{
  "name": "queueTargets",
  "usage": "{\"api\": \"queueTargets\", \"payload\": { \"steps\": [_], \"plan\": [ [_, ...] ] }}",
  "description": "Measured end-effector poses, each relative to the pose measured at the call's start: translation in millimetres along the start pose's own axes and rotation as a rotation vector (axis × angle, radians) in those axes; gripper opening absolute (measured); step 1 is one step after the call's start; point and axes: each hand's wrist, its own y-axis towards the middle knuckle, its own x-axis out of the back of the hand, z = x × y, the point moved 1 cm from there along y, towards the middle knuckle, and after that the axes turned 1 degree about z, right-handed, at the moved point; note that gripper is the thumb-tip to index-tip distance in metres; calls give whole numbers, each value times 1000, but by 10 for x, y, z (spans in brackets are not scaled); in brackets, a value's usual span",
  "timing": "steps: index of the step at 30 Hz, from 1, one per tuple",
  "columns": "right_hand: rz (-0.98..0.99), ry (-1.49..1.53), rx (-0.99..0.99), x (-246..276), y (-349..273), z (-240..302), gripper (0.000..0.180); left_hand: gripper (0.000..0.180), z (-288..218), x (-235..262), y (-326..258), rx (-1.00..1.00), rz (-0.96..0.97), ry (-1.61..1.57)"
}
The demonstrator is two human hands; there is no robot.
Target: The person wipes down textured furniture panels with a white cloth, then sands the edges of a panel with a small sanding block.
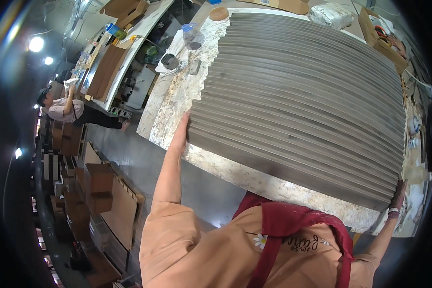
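Note:
Many long grey-brown strips [297,105], with a wood-like look, lie side by side in a wide ridged layer. Their left ends form an uneven, stepped line. My left hand [181,132] rests flat against the left ends of the nearest strips, its fingers stretched out. At the opposite ends, my right hand [398,198] lies along the right side, fingers pointing away from me; part of it is in shadow. Both arms are spread wide across the layer. Under the strips is a worktable [216,168] with a pale, stained and flaking top.
A clear plastic container [193,38], a dark round roll [169,61] on white cloth and a small grey block [195,67] sit left of the strips. Cardboard boxes [381,43] and a wrapped bundle [331,16] stand beyond. Another person [65,108] works at a far-left bench.

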Motion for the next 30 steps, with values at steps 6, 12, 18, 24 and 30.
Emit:
{"api": "queueTargets", "payload": {
  "steps": [6,12,18,24,30],
  "plan": [
    [-229,-73,-1,173,71,-3,75,80,-9,94,99,9,119,12],
    [-294,-316,-43,-28,-232,72,74,85,66,33,561,51,172,32],
    [-92,-330,-152,-569,-436,524,84,87,82,115,516,138,306,-196],
    [-78,-318,-271,149,-303,64,81,84,-255,-176,432,194,141,49],
    [47,-291,-263,393,183,64,83,89,-272,30,461,125,169,-35]
  ]
}}
